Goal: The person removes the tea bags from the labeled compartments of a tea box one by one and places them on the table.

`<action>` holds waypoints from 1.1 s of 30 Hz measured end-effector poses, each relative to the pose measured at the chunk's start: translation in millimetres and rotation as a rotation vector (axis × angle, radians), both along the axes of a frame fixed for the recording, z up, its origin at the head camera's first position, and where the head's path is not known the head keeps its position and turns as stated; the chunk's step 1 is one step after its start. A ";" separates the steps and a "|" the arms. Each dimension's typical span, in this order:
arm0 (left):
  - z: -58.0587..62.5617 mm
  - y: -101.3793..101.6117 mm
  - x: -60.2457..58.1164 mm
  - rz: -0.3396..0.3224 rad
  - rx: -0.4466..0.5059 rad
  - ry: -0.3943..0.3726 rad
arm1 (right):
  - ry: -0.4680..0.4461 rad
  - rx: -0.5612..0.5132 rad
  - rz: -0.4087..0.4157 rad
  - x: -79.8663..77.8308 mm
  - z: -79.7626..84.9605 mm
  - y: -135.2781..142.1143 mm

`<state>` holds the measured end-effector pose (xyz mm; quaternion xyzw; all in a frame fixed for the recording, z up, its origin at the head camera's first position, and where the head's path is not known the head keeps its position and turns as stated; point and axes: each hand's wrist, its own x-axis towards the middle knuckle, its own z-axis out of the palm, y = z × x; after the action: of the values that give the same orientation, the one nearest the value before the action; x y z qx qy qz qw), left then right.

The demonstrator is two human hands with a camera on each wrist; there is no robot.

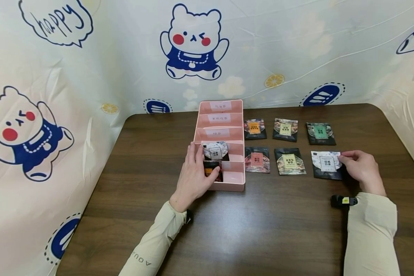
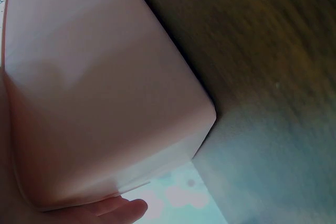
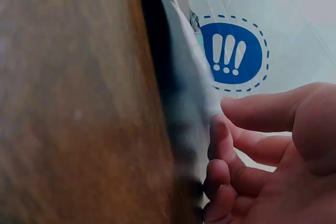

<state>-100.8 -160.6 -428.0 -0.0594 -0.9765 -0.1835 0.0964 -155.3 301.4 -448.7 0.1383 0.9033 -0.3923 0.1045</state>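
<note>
A pink divided box (image 1: 232,186) stands on the table. My left hand (image 1: 194,174) rests along its left rim, fingers straight and thumb reaching over the front compartment. A black sachet with an orange label (image 1: 209,167) is partly hidden under that thumb. Just behind it, a white and black sachet (image 1: 215,151) lies in another compartment. At the right, my right hand (image 1: 363,171) pinches the right edge of a white-topped tea sachet (image 1: 326,165) between thumb and fingers. In the right wrist view, the thumb (image 3: 257,113) and fingertips meet at the sachet's edge.
Beside the box lie sachets with orange (image 1: 255,129), pale green (image 1: 285,129), green (image 1: 320,133), red (image 1: 257,160) and yellow-green (image 1: 290,161) labels. The box's back compartments bear paper labels. A printed curtain (image 1: 248,57) hangs behind the wooden table (image 1: 255,234).
</note>
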 end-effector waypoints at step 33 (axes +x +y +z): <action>0.7 -0.1 2.9 -0.001 -0.002 -0.034 | 0.397 -0.118 0.043 -3.0 38.3 -77.1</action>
<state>-98.0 -160.8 -427.3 -0.0567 -0.9782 -0.1833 0.0797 -158.3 224.3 -410.4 0.0324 0.8844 -0.4617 -0.0593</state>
